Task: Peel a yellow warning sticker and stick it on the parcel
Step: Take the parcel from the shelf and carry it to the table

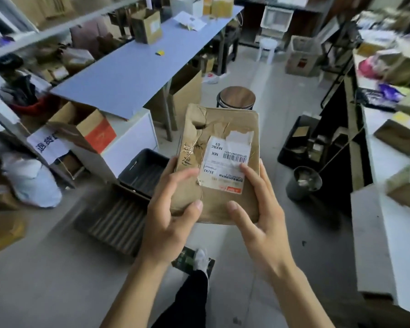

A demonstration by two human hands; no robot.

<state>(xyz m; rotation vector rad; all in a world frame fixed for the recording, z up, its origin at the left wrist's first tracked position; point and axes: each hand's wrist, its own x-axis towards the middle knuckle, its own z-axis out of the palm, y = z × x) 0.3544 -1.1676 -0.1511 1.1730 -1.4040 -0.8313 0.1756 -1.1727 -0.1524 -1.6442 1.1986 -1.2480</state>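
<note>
I hold a flat, battered brown cardboard parcel in front of me with both hands. A torn white shipping label with a barcode covers its middle. My left hand grips the lower left corner, thumb on top. My right hand grips the lower right edge, thumb on the front and a finger resting on the label. A small yellow sticker lies far off on the blue table, out of reach of both hands.
Shelves of boxes line the left; an open carton stands on the blue table. A round stool, black crates, a metal bucket and a white counter at right surround the floor where I stand.
</note>
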